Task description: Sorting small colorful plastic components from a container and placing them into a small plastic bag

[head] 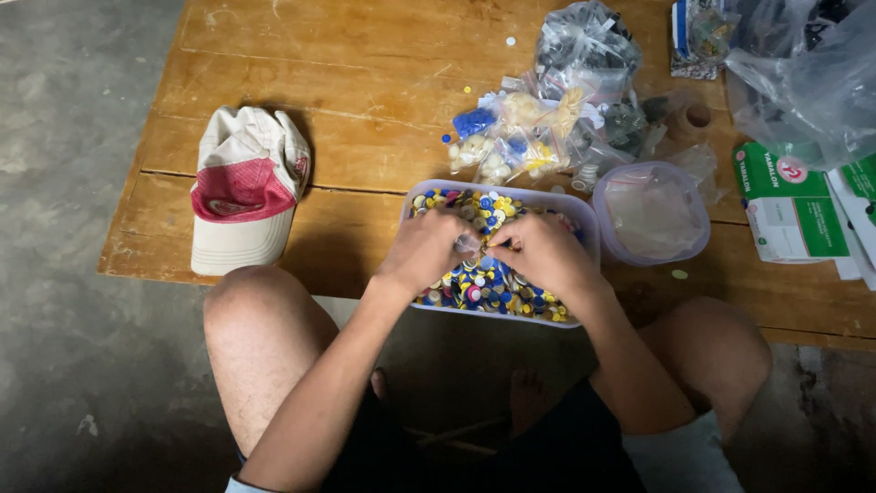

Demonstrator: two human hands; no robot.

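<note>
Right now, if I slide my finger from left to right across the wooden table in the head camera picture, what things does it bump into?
White and red fabric cap → clear rectangular plastic tub of colourful round buttons → round clear plastic lid → green and white cardboard box.

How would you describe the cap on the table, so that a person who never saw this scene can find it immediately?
Start at the wooden table and go to its left part, away from the tub of coloured buttons under both hands. There the cap lies alone on bare wood. It is cream cloth with a red-pink panel, the only clothing among plastic bags and boxes.
</note>
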